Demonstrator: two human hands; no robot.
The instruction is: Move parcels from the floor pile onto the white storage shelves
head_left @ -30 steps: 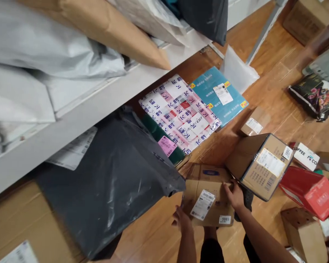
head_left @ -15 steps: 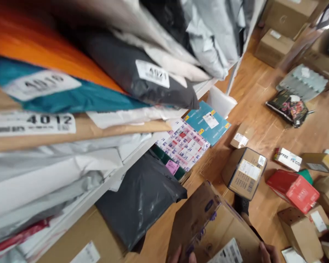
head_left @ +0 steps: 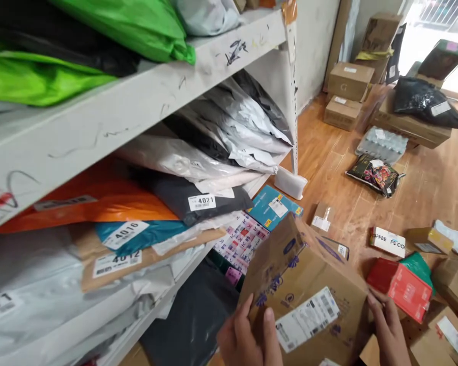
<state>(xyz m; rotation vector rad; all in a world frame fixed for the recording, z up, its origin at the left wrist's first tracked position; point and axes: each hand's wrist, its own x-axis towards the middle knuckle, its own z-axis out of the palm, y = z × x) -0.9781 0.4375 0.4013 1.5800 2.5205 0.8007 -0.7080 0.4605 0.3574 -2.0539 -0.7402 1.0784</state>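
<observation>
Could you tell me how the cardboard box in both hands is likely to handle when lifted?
The cardboard box looks stiff, its faces flat. Left hand and right hand grip opposite sides, so it probably isn't heavy. Plain cardboard likely won't slip.

Parcel depot/stockrm, numbered mailers [head_left: 202, 202] on shelves [head_left: 145, 96], boxes [head_left: 349, 81] over floor [head_left: 435, 188]

A white metal shelving unit [head_left: 198, 66], scribbled with marker, is seen along the left side. The floor [head_left: 435, 188] is laid in warm orange-brown wood planks. A pale wall [head_left: 313, 46] is met behind the shelf post. Bright daylight is admitted through an opening [head_left: 438, 15] at the upper right.
</observation>
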